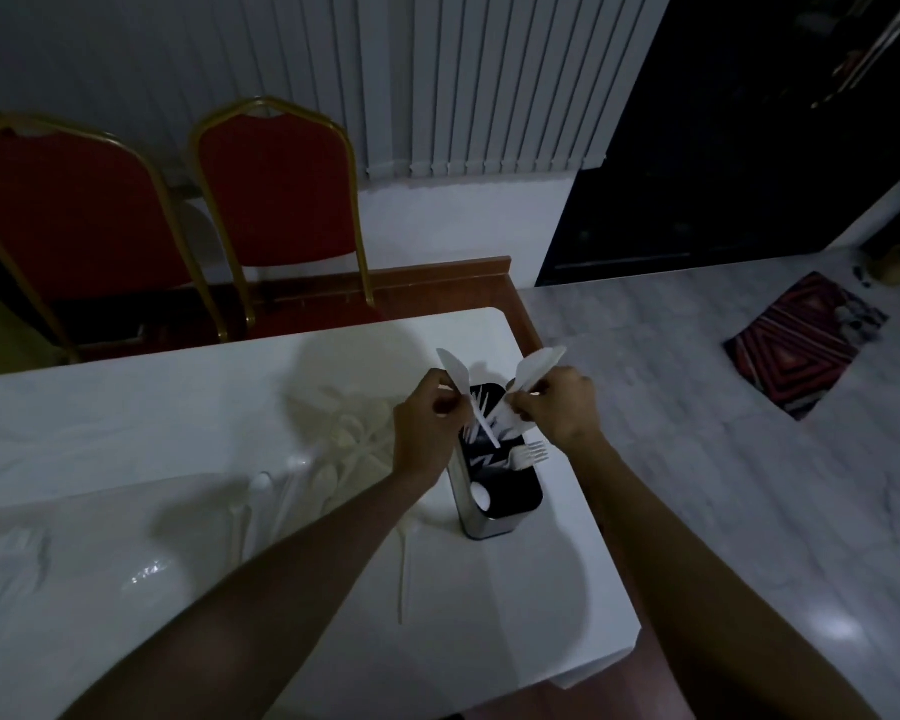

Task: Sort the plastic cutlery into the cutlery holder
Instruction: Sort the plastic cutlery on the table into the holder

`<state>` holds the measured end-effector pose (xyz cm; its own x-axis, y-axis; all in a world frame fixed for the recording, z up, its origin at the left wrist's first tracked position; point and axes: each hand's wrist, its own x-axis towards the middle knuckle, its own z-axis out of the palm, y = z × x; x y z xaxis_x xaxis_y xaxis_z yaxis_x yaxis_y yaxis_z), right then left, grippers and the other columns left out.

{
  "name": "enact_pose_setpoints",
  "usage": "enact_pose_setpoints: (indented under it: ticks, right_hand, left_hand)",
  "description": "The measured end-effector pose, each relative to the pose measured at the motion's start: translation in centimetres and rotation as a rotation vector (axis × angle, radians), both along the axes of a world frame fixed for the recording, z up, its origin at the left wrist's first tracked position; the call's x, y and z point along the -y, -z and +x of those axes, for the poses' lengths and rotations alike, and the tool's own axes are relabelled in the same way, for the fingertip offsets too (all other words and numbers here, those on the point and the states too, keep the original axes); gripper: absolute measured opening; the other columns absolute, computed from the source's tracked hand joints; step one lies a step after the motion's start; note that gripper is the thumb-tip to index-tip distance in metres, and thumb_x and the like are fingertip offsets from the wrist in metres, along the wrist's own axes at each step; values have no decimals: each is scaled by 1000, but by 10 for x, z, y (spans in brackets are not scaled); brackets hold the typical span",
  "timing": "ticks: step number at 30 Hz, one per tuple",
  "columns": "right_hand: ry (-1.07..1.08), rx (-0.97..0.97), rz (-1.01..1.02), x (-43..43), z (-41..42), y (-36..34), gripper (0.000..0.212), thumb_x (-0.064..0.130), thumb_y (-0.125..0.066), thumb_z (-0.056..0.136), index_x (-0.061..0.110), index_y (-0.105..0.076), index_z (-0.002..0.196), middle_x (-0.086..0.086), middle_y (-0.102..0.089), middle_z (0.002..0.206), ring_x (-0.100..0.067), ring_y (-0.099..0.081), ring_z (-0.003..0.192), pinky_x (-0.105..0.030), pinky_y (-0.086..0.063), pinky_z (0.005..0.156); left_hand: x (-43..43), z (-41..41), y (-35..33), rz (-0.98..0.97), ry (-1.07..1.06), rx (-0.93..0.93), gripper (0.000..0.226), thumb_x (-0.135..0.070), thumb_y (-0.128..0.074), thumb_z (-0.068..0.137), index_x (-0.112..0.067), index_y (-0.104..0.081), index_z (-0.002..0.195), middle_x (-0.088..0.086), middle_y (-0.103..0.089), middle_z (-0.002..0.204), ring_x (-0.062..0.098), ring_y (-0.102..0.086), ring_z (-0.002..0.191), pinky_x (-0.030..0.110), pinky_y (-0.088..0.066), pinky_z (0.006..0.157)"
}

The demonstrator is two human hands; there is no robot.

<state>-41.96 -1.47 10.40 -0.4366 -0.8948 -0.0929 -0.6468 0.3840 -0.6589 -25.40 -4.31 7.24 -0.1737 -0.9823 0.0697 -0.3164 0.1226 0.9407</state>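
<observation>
While our left hand pinches a knife and our right hand pinches a second knife, both hover over the cutlery holder. Step: knife insertion. Next, we judge: lower handles into one compartment. Loose cutlery lies leftward.

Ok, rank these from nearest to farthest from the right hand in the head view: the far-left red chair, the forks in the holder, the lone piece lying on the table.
1. The forks, poking from the holder just beside the right hand.
2. The lone piece, flat on the table, left of the holder.
3. The far-left red chair, beyond the table's far edge.
</observation>
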Motion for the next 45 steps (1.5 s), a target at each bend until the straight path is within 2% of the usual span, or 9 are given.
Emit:
enact_pose_setpoints:
  ticks: [5,10,17,21,28,32,35,41,45]
  right_hand:
    - [-88,60,52,3,-16,2,28,13,-83,73,1,-71,95,-5,-69,81,-19,-69,62,-20,-57,54]
    - [-245,-23,134,12,-17,14,27,19,-86,69,8,-71,88,-10,-73,92,-20,-69,79,-30,-57,68]
    - [-345,-22,177,11,-16,16,40,20,-89,63,9,-72,97,-6,-73,99,-16,-65,84,-23,-51,74]
    - [-369,-4,111,8,-12,13,43,28,-87,65,13,-69,101,-3,-72,96,-15,-66,82,-31,-56,79]
    - [-236,-6,-34,-1,-5,15,26,37,-70,85,11,-67,85,-6,-68,74,-21,-63,69,-33,-52,65]
    - [-246,29,-65,-10,-1,14,29,40,-68,84,11,-71,86,-5,-72,82,-20,-67,73,-40,-57,73]
    - [-190,54,-182,-14,5,8,19,33,-72,84,17,-72,94,5,-73,87,-7,-67,78,-23,-55,71]
    - [-129,-167,-302,-16,19,11,19,38,-61,88,25,-71,97,6,-72,101,-14,-60,94,-41,-52,82]
    - [-122,-157,-526,-14,58,-1,16,24,-61,88,16,-69,99,2,-67,99,-14,-58,89,-25,-47,79]
  left_hand:
    - [5,0,-9,-158,17,15,15,-9,-64,86,-12,-52,78,-3,-63,73,8,-62,69,10,-47,64]
    - [13,-3,0,-295,230,253,6,-8,-65,84,-6,-60,81,7,-62,79,21,-62,70,35,-56,66]
    - [9,-2,10,-277,318,358,25,-10,-71,80,-9,-66,104,3,-50,113,14,-62,74,24,-57,71]
    - [7,-1,8,-259,329,353,27,-10,-71,80,-9,-65,106,2,-49,116,14,-62,76,26,-58,73]
    - [7,9,11,-301,294,321,22,-1,-65,81,-10,-67,101,4,-47,118,11,-60,72,21,-55,74]
    - [8,20,9,-311,271,247,23,3,-64,81,-9,-68,100,5,-48,117,6,-58,82,4,-48,79]
    - [9,30,8,-309,261,210,28,3,-64,81,-11,-67,106,3,-48,116,9,-59,89,11,-51,84]
    - [14,55,14,-294,235,204,29,4,-61,83,-11,-65,106,2,-49,114,10,-60,91,13,-50,86]
    - [14,89,27,-243,173,222,24,5,-60,84,-10,-67,102,3,-54,109,9,-60,86,13,-51,82]
